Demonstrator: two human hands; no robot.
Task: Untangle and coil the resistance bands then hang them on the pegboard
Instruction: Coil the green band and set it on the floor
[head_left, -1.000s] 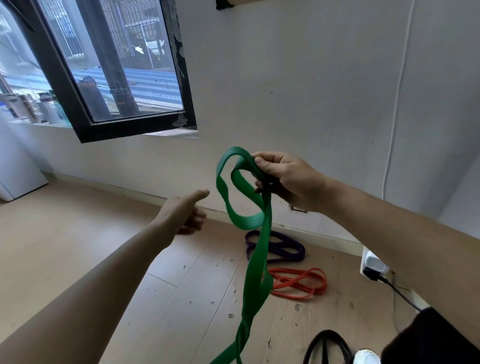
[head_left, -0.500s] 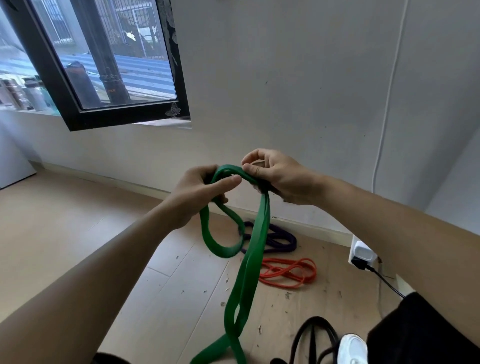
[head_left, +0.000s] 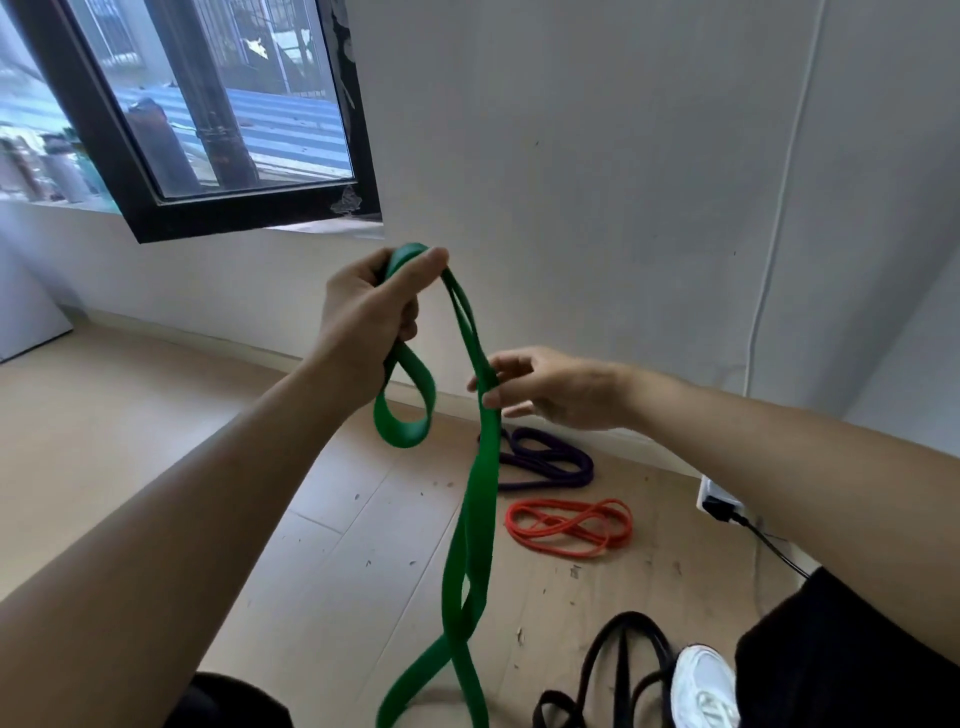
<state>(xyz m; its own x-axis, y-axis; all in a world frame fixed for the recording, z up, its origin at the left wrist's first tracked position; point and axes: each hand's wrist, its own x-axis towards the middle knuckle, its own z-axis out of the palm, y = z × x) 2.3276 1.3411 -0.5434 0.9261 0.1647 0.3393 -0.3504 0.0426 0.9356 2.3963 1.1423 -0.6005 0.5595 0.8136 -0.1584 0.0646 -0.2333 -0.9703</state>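
A wide green resistance band (head_left: 470, 519) hangs in front of me. My left hand (head_left: 371, 317) grips its top, with one small coiled loop dangling below the fist. The long doubled strand runs down to the floor. My right hand (head_left: 550, 387) is lower and to the right, its fingers lightly pinching that strand. On the floor behind lie a purple band (head_left: 545, 460) and an orange band (head_left: 569, 527), both loosely coiled. A black band (head_left: 618, 670) lies near my white shoe (head_left: 701, 686). No pegboard is in view.
A white wall faces me, with a black-framed window (head_left: 208, 130) at the upper left. A white power strip (head_left: 719, 499) with a black plug sits at the skirting on the right, its cable trailing along the floor. The wooden floor carries small scattered debris.
My left hand has taken over the top of the green band and its loop. My right hand has let go there and dropped down the hanging strand.
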